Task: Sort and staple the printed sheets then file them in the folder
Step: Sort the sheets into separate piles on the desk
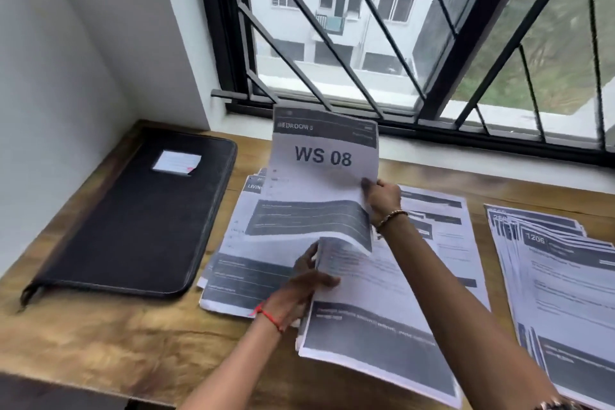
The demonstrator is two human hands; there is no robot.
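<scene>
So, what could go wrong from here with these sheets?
The WS 08 sheet, pinched at one edge by the right hand, is curling and could crease or slip. The left pile and the middle pile, gripped by the left hand, overlap, so sorted sheets could mix.

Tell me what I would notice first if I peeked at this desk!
First, the big sheet marked WS 08, lifted up in the middle, with the right hand pinching its edge while the left hand grips the middle pile below it. Next, the black folder lying closed on the left of the wooden table, and a fanned pile on the right.
</scene>
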